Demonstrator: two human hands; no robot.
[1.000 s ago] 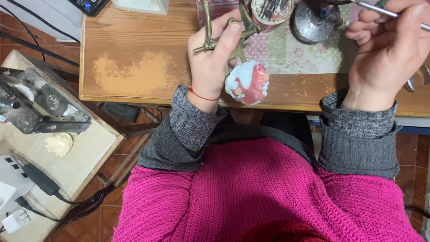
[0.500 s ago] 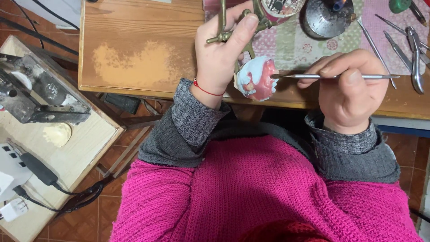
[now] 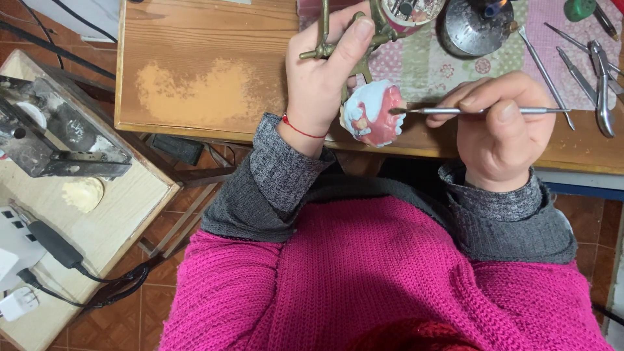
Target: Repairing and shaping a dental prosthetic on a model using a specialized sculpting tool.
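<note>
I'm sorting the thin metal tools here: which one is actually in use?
The slim steel instrument pinched in the right hand, tip at the pink and white dental model. The others lie on the patterned cloth.

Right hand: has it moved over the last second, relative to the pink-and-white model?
Yes. The right hand came down from the bench's far right corner toward the model; its metal tool now points left, tip at the model held by the left hand.
</note>
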